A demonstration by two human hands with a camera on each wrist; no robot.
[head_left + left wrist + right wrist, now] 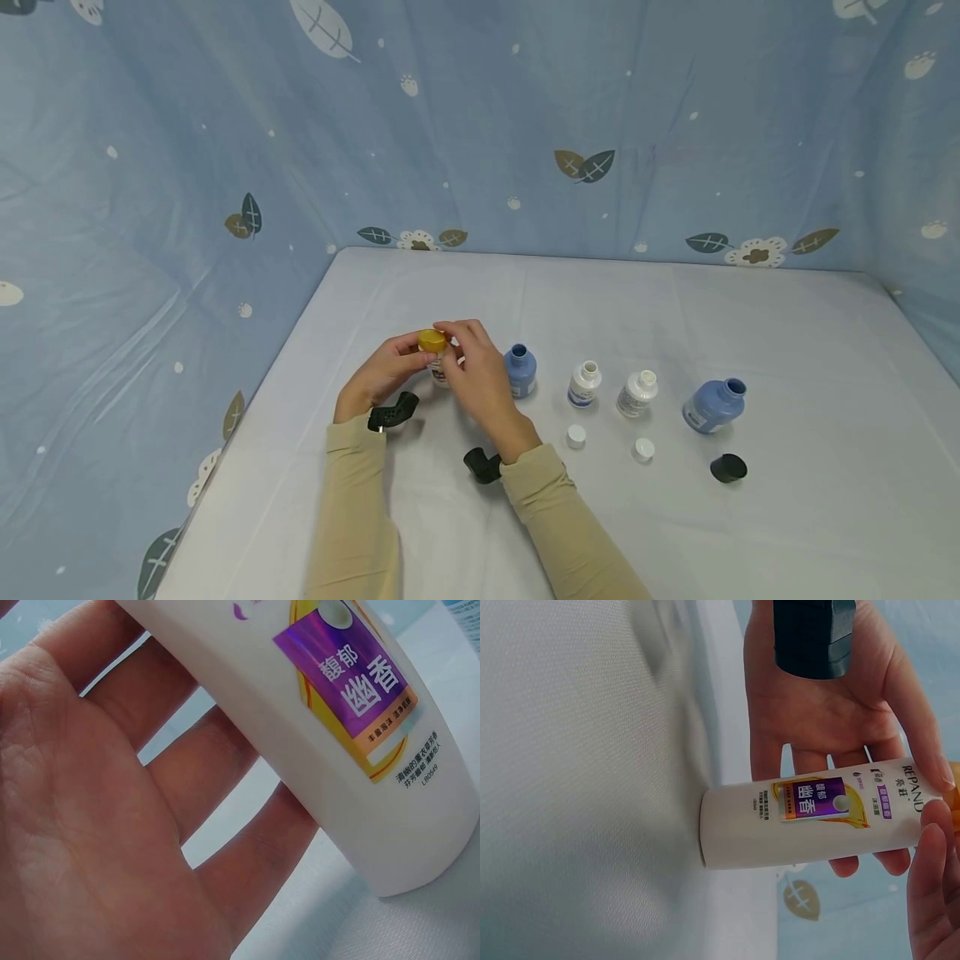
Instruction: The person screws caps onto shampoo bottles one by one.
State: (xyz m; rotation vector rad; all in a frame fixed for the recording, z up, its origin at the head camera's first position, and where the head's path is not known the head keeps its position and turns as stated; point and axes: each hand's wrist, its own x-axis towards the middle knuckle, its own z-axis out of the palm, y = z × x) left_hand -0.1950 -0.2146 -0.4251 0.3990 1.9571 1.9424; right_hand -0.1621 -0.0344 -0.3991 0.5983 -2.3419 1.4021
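Note:
A white body wash bottle (817, 814) with a purple label and a yellow cap (432, 340) is upright between the hands. My left hand (386, 367) holds it from the left, fingers behind it and thumb near the neck below the cap. The right hand (480, 371) reaches in from the other side, its fingertips pinching at the cap. In the left wrist view the left palm (97, 817) faces the bottle's lower body, with a gap between them. Whether the base touches the table cannot be told.
Right of the hands stand an uncapped blue bottle (521, 371), two small white uncapped bottles (584, 385) (636, 394) and another blue bottle (712, 406). In front of them lie two white caps (576, 436) (643, 450) and a black cap (728, 468). A patterned blue curtain (480, 125) backs the white table (600, 533).

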